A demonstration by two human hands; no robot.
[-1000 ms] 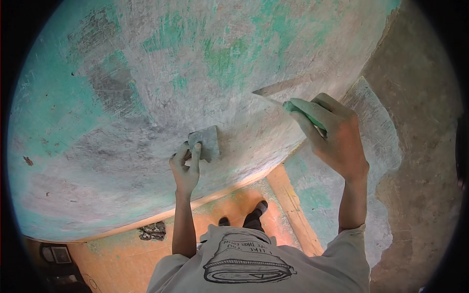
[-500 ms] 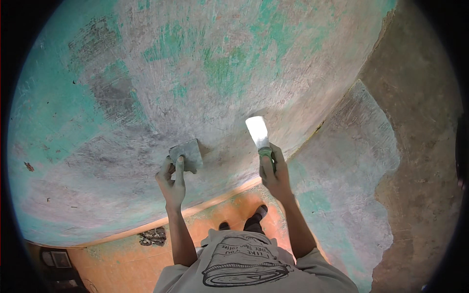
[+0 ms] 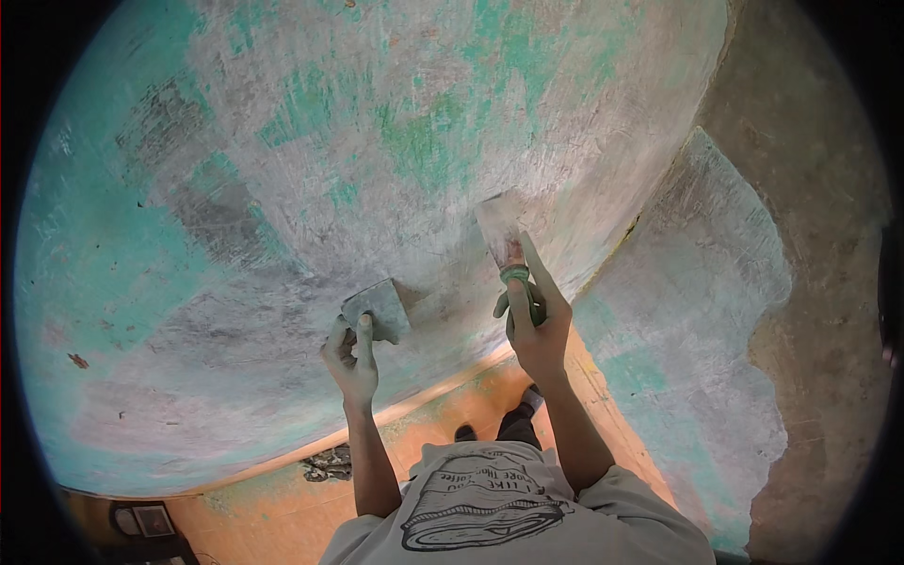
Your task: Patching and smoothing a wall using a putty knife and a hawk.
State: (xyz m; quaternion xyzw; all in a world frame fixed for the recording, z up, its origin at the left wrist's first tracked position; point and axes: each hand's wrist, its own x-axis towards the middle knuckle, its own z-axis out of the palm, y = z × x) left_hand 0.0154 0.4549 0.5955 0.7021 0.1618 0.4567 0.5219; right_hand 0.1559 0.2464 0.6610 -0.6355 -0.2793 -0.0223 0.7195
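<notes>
My right hand grips the green handle of a putty knife, its index finger stretched along the tool. The metal blade points up and away from me, its tip at or very near the wall; I cannot tell whether they touch. To the left, my left hand pinches a flat, grey, roughly square plate between thumb and fingers, the thumb lying on its face. That plate is held close to the wall and casts a shadow on it. Patchy green paint and scraped greyish areas cover the wall.
An orange floor strewn with paint flakes runs along the wall's foot. A dark crumpled bundle lies there at the left. Framed dark objects stand at the lower left. On the right, an adjoining wall carries grey-green patches beside bare brown plaster.
The putty knife has tilted, so its blade no longer glares white, and it sits slightly higher. My left hand and the plate have shifted a little right. The view has moved slightly.
</notes>
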